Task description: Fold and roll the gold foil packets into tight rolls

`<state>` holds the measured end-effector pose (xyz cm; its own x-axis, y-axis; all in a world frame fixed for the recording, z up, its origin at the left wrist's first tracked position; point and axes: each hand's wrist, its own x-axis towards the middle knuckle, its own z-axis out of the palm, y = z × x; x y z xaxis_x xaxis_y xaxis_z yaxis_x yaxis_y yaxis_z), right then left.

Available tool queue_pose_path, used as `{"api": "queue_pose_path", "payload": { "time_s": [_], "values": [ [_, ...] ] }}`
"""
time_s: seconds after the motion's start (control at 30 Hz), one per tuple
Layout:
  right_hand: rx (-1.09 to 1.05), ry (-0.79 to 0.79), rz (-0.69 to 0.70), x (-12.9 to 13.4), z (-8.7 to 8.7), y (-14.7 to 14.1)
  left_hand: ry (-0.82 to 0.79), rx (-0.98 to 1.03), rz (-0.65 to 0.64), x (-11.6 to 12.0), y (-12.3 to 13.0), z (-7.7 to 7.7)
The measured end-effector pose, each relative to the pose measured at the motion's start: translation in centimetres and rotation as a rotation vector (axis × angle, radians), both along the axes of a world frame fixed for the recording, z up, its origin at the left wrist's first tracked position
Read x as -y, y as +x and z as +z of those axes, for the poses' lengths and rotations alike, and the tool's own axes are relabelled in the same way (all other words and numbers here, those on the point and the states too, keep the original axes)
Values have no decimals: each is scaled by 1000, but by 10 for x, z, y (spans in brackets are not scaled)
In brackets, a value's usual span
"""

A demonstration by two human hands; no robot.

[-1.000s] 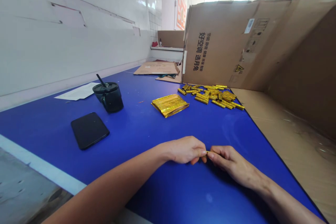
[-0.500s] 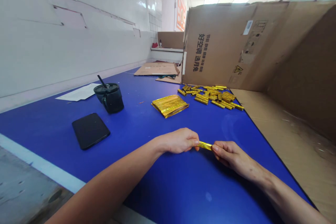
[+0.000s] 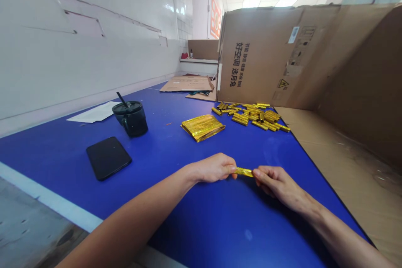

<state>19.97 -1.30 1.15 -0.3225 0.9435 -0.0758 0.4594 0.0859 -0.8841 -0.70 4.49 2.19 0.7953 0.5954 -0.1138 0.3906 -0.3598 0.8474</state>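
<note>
A narrow gold foil strip (image 3: 244,171) is stretched between my two hands over the blue table (image 3: 201,213). My left hand (image 3: 218,167) pinches its left end, and my right hand (image 3: 272,179) grips the right end between thumb and fingers. Beyond my left hand lies a flat stack of gold foil sheets (image 3: 202,127). Farther back on the right, several short gold rolls (image 3: 251,113) are heaped loosely by the cardboard.
A dark lidded cup (image 3: 130,119) with a straw stands at the left, near a black phone-like slab (image 3: 108,157) and white paper (image 3: 92,113). A large cardboard box (image 3: 264,54) walls the back right. Flat cardboard (image 3: 186,83) lies at the back.
Both hands still hold the gold strip and have barely moved. The view has shifted very slightly.
</note>
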Motion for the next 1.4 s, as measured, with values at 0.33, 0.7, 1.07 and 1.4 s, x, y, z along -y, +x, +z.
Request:
{"api": "queue_pose_path", "payload": {
  "time_s": [0.33, 0.7, 1.07, 1.4],
  "values": [
    [326, 112, 168, 18, 8, -22, 362, -149, -114, 27, 17, 4],
    [245, -70, 206, 12, 12, -5, 305, -72, -120, 13, 8, 6],
    [690, 521, 81, 14, 5, -13, -107, 7, -37, 9, 3, 4],
    [757, 684, -14, 11, 1, -11, 108, -37, 138, 9, 8, -5]
  ]
}}
